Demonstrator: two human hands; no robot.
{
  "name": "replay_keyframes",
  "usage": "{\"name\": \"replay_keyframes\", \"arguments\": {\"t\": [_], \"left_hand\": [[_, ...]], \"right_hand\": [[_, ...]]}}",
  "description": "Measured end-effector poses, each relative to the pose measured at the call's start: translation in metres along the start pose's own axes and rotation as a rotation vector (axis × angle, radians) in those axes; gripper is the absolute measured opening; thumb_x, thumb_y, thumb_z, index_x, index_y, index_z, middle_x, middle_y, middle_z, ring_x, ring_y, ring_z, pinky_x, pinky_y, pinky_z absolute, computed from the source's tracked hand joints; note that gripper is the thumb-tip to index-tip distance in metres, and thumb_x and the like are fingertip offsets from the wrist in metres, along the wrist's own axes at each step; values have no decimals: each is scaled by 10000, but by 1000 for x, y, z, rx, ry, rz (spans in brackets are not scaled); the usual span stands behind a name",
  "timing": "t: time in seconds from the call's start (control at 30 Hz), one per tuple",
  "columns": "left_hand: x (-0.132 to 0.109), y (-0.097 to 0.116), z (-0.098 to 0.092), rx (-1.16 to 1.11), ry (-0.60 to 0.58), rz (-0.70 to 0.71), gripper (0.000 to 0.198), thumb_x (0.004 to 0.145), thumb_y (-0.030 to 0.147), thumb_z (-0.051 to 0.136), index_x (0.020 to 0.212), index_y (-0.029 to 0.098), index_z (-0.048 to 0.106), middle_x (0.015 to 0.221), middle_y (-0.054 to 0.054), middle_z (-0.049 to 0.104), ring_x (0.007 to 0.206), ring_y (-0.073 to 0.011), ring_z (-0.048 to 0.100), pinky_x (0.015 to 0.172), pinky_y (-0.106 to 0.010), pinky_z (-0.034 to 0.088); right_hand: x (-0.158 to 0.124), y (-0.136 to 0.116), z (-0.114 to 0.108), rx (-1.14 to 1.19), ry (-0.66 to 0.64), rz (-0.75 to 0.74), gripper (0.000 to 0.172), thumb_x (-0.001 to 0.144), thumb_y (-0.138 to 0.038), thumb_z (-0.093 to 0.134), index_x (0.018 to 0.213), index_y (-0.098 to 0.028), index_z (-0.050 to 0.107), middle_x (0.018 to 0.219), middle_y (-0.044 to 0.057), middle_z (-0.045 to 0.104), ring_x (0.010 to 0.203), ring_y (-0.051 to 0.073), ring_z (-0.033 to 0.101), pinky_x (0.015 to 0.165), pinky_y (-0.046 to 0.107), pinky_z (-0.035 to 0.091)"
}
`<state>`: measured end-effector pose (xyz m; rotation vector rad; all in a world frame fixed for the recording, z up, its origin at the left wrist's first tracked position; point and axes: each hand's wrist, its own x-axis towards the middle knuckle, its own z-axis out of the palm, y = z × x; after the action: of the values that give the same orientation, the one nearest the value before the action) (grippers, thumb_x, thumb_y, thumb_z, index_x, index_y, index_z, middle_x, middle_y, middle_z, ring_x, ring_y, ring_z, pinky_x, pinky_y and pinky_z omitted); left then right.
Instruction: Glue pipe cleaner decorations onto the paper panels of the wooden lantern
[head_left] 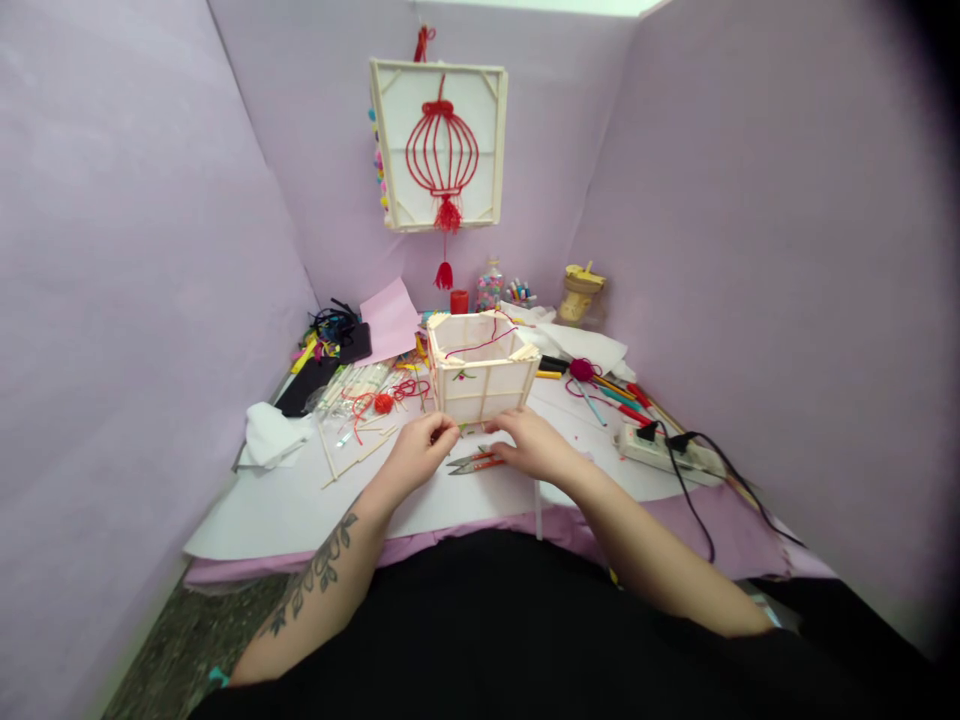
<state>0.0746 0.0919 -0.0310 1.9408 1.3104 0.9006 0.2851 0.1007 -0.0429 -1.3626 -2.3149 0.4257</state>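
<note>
A small open-topped lantern box (480, 375) of pale sticks and white paper stands on the white table sheet (300, 500), with red yarn trailing across its top. My left hand (421, 445) is at its lower front edge, fingers pinched together on something too small to make out. My right hand (529, 443) rests next to the box's lower right corner, fingers curled, right above small thread snips (472, 462) with orange handles that lie between my hands.
A finished lantern (439, 145) with a red yarn design hangs on the back wall. Loose sticks (352, 455) and red yarn (382, 402) lie left; markers (619, 395), a pink yarn ball (581, 369) and a power strip (667, 447) with black cables lie right. Jars stand behind.
</note>
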Motion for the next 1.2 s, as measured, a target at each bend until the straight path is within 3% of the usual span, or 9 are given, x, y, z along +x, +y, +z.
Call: {"name": "replay_keyframes", "arguments": {"t": [0.1, 0.2, 0.33, 0.4, 0.5, 0.57, 0.67, 0.8, 1.2], "left_hand": [[3, -6, -6, -37, 66, -28, 217, 829, 371, 534, 757, 175, 590, 659, 13, 565, 613, -131, 505, 589, -249, 387], [5, -10, -11, -65, 146, -35, 221, 822, 376, 533, 744, 175, 581, 672, 6, 573, 635, -135, 514, 605, -251, 394], [4, -12, -14, -57, 243, -39, 217, 815, 374, 532, 744, 176, 586, 709, -11, 601, 678, -148, 539, 617, -254, 408], [4, -11, -13, -36, 270, -40, 209, 820, 364, 529, 741, 178, 583, 721, -16, 607, 689, -151, 545, 618, -255, 413], [4, -7, -8, -23, 263, -27, 195, 830, 344, 524, 737, 181, 577, 721, -12, 608, 686, -146, 548, 624, -255, 419], [4, -5, -4, -21, 242, -20, 190, 834, 333, 523, 734, 180, 575, 718, -9, 607, 687, -144, 549, 634, -255, 422], [3, -2, 2, -5, 207, -22, 188, 841, 324, 520, 742, 177, 583, 718, -11, 599, 699, -147, 548, 638, -257, 419], [1, 0, 6, 27, 174, -4, 197, 857, 326, 510, 754, 177, 588, 719, -10, 595, 691, -145, 548, 645, -262, 422], [-1, -4, 18, 126, 157, 90, 173, 884, 268, 513, 765, 175, 597, 756, -17, 612, 696, -141, 563, 664, -264, 434]], "right_hand": [[-3, 2, 12, -123, -99, 2, 231, 708, -105, 673, 928, -170, 643, 924, 114, 684, 969, 276, 588, 798, 362, 436], [-3, 1, 18, -106, -133, -10, 214, 655, -63, 700, 806, -181, 604, 799, 82, 671, 875, 253, 601, 749, 331, 432], [-8, 0, 10, -47, -107, -8, 139, 746, -73, 580, 710, -192, 519, 787, 60, 650, 792, 200, 610, 703, 301, 444], [-15, -3, 4, 135, -85, 58, 103, 802, -109, 499, 759, -198, 474, 834, 53, 654, 741, 165, 621, 649, 276, 458], [-27, -13, 2, 718, -123, 275, 133, 830, -157, 418, 943, -225, 399, 833, 6, 666, 553, 111, 604, 505, 223, 436], [-32, -23, 6, 1020, -156, 363, 236, 823, -224, 450, 1041, -239, 361, 747, -37, 646, 415, 83, 505, 407, 187, 338], [-33, -37, 12, 1209, -108, 413, 284, 846, -438, 482, 1015, -211, 452, 563, -81, 510, 337, 49, 274, 365, 188, 142], [-29, -44, 18, 1291, -88, 497, 428, 854, -589, 430, 899, -181, 550, 494, -93, 368, 344, 44, 170, 372, 213, 70], [-22, -50, 20, 1338, -70, 560, 302, 896, -445, 409, 825, -177, 529, 463, -92, 372, 336, 38, 173, 366, 209, 71]]}}
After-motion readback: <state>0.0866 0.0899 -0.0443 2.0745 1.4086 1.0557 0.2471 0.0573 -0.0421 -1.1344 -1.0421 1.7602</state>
